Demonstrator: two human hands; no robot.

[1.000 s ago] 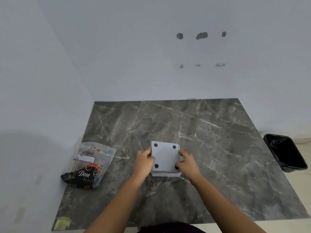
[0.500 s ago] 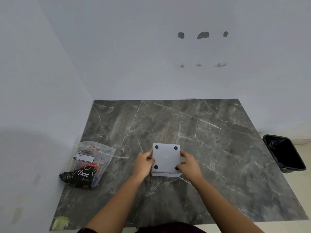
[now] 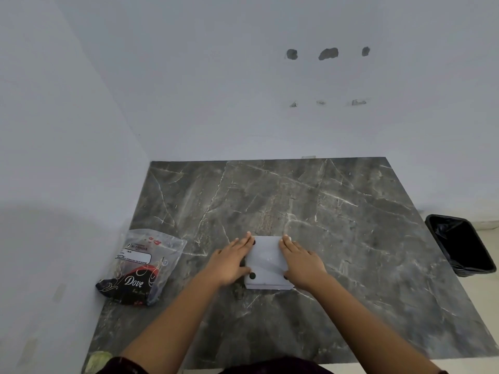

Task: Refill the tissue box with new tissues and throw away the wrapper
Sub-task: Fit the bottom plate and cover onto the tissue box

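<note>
A square white tissue box lies upside down on the dark marble table, its base with small black feet facing up. My left hand lies flat on the box's left part, fingers stretched forward over the base. My right hand lies flat on its right part in the same way. A clear and black plastic tissue pack printed "Dove" rests at the table's left edge, apart from both hands.
A black bin with a black liner stands on the floor off the table's right side. White walls close the table at the back and left. A yellowish scrap lies at the near left corner.
Both hands moved from gripping the box's sides to lying flat on its upturned base, covering the far feet. The box stays in place.
</note>
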